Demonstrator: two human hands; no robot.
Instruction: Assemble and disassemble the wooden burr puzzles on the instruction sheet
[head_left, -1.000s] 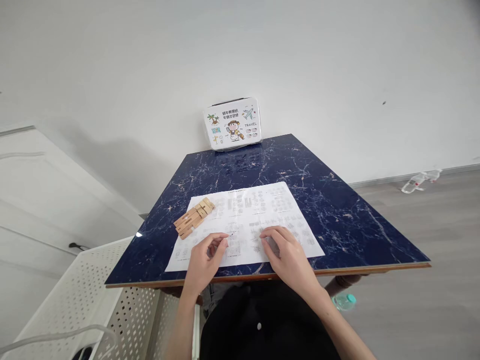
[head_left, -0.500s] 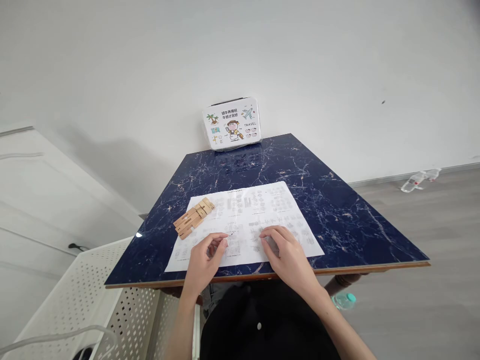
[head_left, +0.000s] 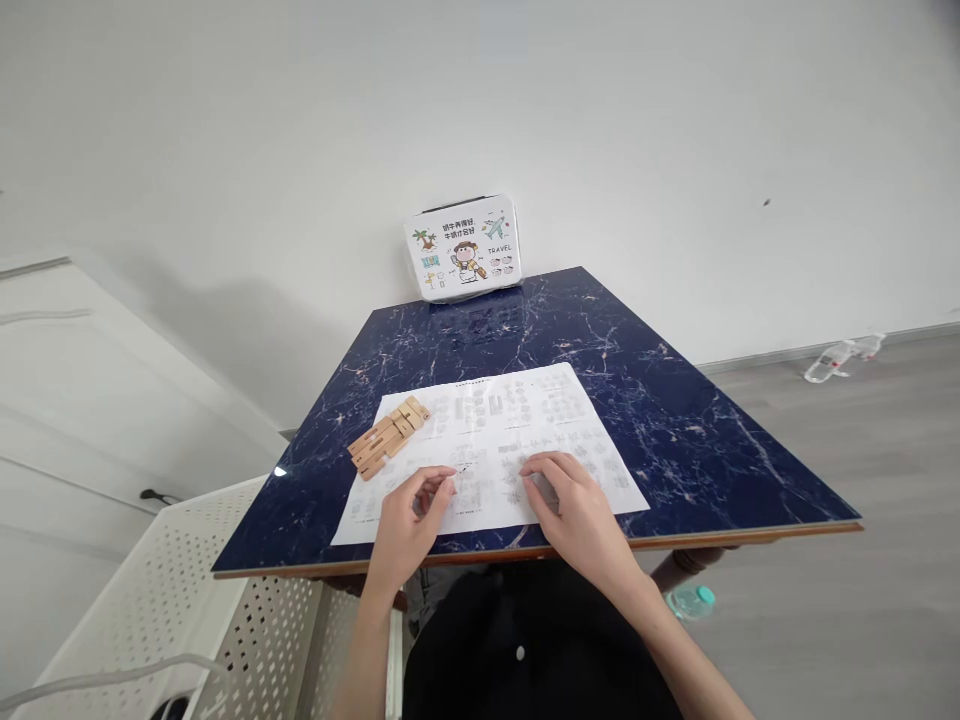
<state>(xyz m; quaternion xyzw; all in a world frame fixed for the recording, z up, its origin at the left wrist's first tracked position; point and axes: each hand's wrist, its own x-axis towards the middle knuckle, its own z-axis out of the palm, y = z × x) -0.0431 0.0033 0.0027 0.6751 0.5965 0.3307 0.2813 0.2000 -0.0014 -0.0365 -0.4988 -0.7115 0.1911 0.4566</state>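
Observation:
My left hand rests on the near left part of a white printed sheet. Its fingers are loosely bent, the thumb stands apart from them, and nothing is in it. My right hand lies palm down on the near middle of the same sheet, fingers stretched over the print. A flat assembly of light wooden blocks lies on the sheet's far left corner, a short way beyond my left hand and untouched.
The sheet lies on a dark blue marbled table. A white illustrated case stands at its far edge against the wall. A white perforated basket sits at lower left. A clear plastic bottle lies on the floor at right.

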